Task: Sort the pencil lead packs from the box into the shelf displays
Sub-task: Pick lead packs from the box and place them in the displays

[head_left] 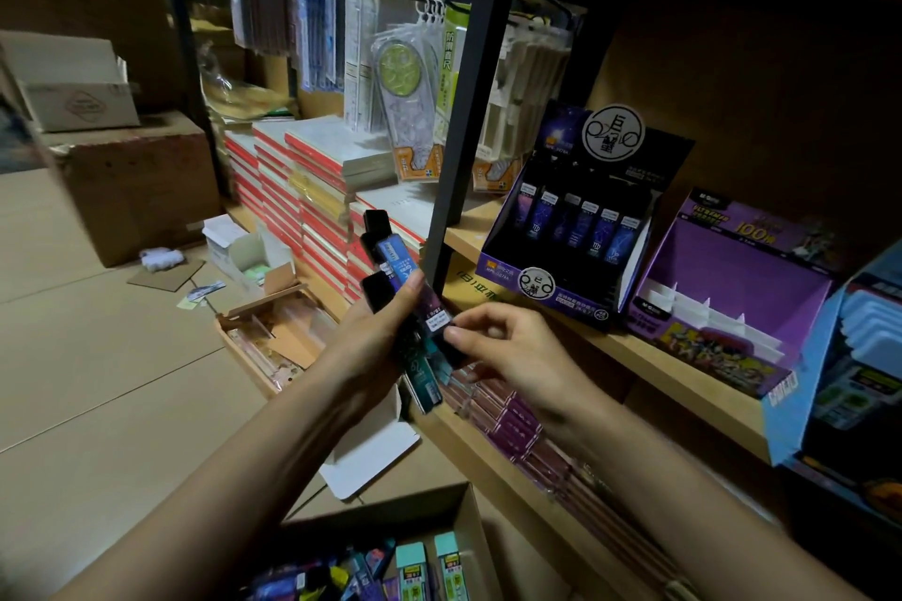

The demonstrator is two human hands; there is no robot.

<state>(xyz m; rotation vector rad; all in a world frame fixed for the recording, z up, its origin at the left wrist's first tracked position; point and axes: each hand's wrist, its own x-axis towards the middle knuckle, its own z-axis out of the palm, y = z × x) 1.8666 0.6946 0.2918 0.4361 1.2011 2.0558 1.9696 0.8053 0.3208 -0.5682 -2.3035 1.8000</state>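
My left hand (376, 332) grips a fanned bunch of pencil lead packs (398, 268), dark with black caps and blue or teal labels. My right hand (507, 347) pinches the lower end of one dark pack in that bunch. Both hands are in front of the wooden shelf edge (610, 347). Below, at the bottom edge, an open cardboard box (468, 522) holds several mixed lead packs. On the shelf stands a dark blue display (571, 229) with a row of packs in it, and right of it a purple display (722, 303) with white dividers.
A black upright post (468, 112) rises just behind my hands. Stacks of red-edged notebooks (297, 195) and hanging rulers fill the left bay. Cardboard boxes (136, 181) and scraps lie on the floor at left. A blue product box (854, 371) stands at far right.
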